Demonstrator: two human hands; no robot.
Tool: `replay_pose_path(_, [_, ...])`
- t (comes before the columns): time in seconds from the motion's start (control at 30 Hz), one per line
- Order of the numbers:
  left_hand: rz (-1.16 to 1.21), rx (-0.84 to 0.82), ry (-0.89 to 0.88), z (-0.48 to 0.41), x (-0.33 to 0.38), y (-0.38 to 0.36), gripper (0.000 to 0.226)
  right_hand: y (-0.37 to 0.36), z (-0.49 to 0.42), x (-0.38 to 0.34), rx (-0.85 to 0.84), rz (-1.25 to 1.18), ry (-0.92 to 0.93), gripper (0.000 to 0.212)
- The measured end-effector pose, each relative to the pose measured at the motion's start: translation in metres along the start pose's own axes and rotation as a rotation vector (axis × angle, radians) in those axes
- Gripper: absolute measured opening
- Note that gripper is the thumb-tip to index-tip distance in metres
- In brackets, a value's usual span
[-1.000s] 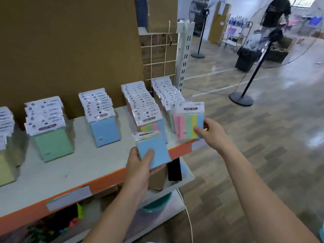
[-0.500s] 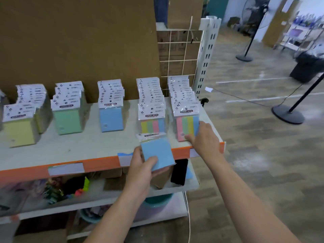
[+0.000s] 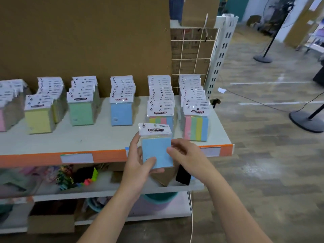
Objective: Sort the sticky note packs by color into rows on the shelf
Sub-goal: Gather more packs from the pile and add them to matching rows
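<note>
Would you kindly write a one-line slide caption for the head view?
Left hand and right hand hold a blue sticky note pack before the shelf of colour-sorted rows.

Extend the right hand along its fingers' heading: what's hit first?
The blue pack held by the left hand; fingertips of the right hand sit at its right edge, possibly touching.

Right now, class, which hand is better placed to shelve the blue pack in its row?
Probably left: left hand grips the blue pack, blue row stands leftward; right hand is just at its right edge.
</note>
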State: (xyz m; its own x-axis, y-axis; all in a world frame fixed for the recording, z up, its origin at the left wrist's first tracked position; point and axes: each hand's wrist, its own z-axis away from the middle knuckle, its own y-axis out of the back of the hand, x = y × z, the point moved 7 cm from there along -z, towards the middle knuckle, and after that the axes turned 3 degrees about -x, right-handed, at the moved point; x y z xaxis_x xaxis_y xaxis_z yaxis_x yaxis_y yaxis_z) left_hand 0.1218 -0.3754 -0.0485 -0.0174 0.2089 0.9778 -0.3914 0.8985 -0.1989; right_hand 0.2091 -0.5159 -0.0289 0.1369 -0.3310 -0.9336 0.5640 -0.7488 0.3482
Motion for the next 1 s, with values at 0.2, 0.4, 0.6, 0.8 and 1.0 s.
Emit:
replay_pose_path(0.2, [-0.145, 0.096, -0.044, -0.008, 0.023, 0.058, 0.067, -0.049, -0.041, -0.022, 0.032, 0.066, 0.006, 0.022])
replay_pose_path(0.4, [-0.537, 0.289, -0.082, -0.024, 0.044, 0.157, 0.021, -0.089, -0.108, -0.047, 0.203, 0.145, -0.028, 0.019])
replay_pose_path(0.6, [-0.614, 0.117, -0.009, -0.049, 0.038, 0.197, 0.018, -0.124, -0.149, -0.047, 0.326, 0.314, -0.111, 0.042])
replay_pose_path(0.8, [-0.470, 0.023, 0.055, -0.061, 0.028, 0.212, 0.020, -0.147, -0.151, -0.050, 0.448, 0.435, -0.117, 0.076])
replay_pose_path(1.0, [-0.379, -0.082, 0.092, -0.063, 0.029, 0.213, 0.021, -0.151, -0.144, -0.058, 0.492, 0.398, -0.163, 0.068])
